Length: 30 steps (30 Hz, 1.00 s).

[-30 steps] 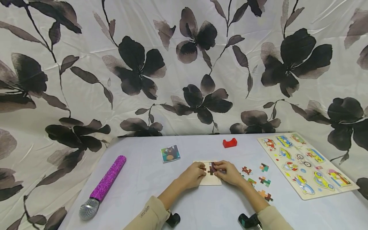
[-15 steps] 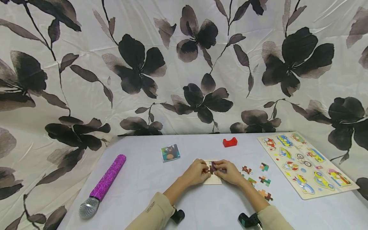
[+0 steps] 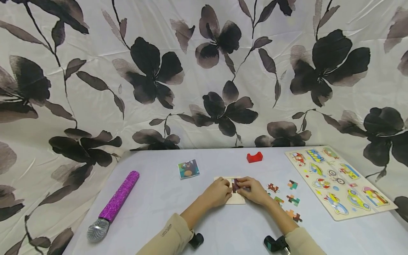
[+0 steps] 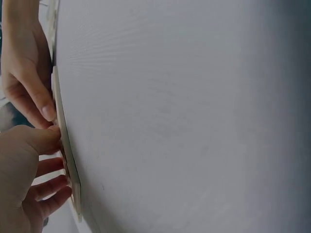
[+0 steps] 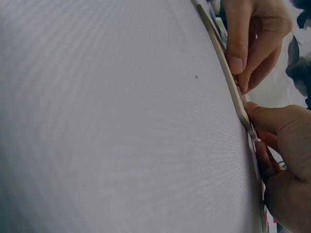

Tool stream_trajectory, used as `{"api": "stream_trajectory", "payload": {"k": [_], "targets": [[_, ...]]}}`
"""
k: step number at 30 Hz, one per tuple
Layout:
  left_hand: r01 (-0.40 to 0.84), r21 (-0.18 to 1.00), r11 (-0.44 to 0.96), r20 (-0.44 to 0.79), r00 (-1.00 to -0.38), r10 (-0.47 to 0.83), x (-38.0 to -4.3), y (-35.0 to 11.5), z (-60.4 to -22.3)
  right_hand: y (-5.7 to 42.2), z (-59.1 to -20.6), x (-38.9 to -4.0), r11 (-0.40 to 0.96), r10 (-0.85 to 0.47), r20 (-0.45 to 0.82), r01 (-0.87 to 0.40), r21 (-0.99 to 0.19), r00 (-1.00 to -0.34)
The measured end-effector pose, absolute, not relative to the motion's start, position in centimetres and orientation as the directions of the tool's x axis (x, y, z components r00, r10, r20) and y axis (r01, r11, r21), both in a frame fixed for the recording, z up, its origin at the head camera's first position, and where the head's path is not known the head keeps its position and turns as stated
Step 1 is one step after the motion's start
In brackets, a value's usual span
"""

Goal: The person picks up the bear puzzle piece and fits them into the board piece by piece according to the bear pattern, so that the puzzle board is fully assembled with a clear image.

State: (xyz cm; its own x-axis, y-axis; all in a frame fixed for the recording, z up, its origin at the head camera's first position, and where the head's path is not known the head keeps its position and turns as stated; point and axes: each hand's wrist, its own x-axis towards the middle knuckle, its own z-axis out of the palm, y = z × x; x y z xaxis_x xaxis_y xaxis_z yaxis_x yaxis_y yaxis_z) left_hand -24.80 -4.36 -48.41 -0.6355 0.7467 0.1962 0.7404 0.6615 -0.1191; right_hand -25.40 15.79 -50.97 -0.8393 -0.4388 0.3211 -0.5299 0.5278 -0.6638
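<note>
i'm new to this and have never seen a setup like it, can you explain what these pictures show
There is no robot here: a person works with two bare hands, left and right. The wide picture comes from a camera worn on the head; the two close, tilted ones come from cameras on each wrist.

On the white tabletop lie a glittery microphone, a bear picture, a red block, loose jigsaw pieces and a large vehicle board.

Both hands' fingers touch a small wooden board with dark pieces on it; whether they pinch a piece is hard to tell.
</note>
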Motion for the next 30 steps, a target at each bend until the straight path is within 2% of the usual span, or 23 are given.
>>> {"api": "stream_trajectory", "payload": {"k": [10,17,24,30], "targets": [[0.757,-0.104,0.645,0.183,-0.623,0.761,-23.87,-4.58,-48.27,15.85,-50.92,-25.26,0.521,-0.446,0.333,-0.543,-0.658,-0.831],[0.762,-0.027,0.647,0.157,-0.636,0.755,-24.12,-4.69,-48.15,15.87,-50.9,-25.31,0.518,-0.447,0.328,-0.54,-0.664,-0.832],[0.777,0.045,0.628,0.216,-0.621,0.753,-24.51,-4.7,-48.4,15.89,-50.87,-25.28,0.52,-0.445,0.32,-0.532,-0.668,-0.837],[0.756,0.019,0.654,0.234,-0.639,0.732,-24.58,-4.45,-48.71,15.85,-50.77,-25.22,0.515,-0.445,0.315,-0.528,-0.675,-0.838]]}}
